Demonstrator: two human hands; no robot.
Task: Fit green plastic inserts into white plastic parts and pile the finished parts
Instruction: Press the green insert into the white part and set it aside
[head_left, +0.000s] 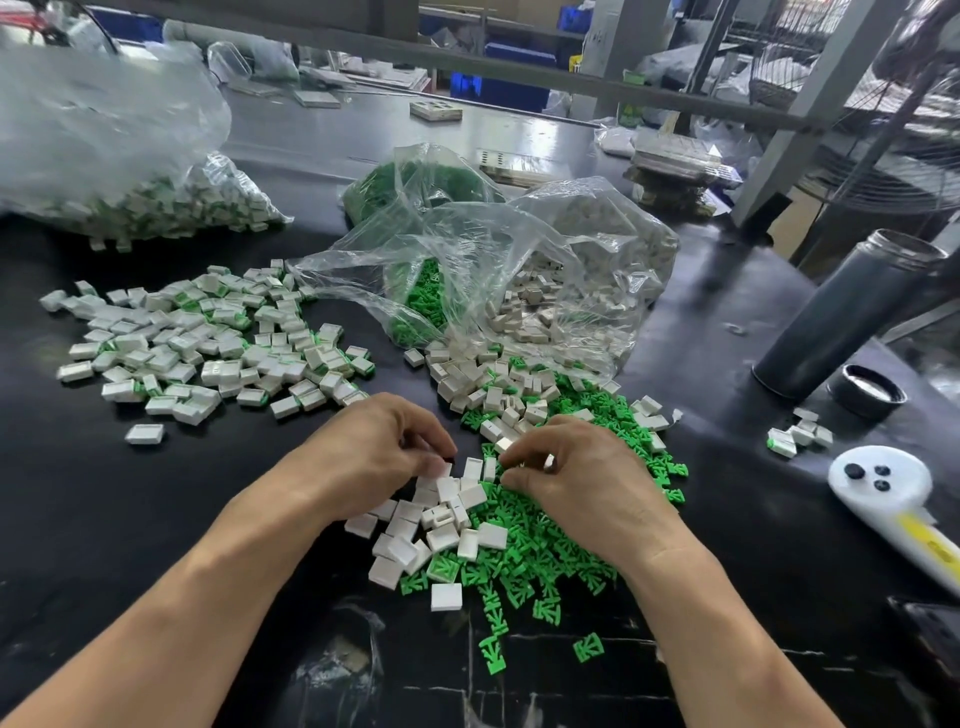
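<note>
Both hands are down in the loose stock now: the left hand (384, 441) curls its fingers over the white parts (436, 514), seemingly pinching one, while the right hand (566, 467) curls fingertips around a small white piece at the edge of the green inserts (540, 551) (whether an insert is already in it, I cannot tell). Progress looks solid but far from over: a broad finished pile (208, 343) of well over a hundred fitted parts lies to the left on the black table (156, 519), with a full bag of finished parts (130, 171) behind it. Left to do: dozens of loose whites, hundreds of loose greens, plus two open supply bags (519, 270) spilling more, too many to count exactly.
</note>
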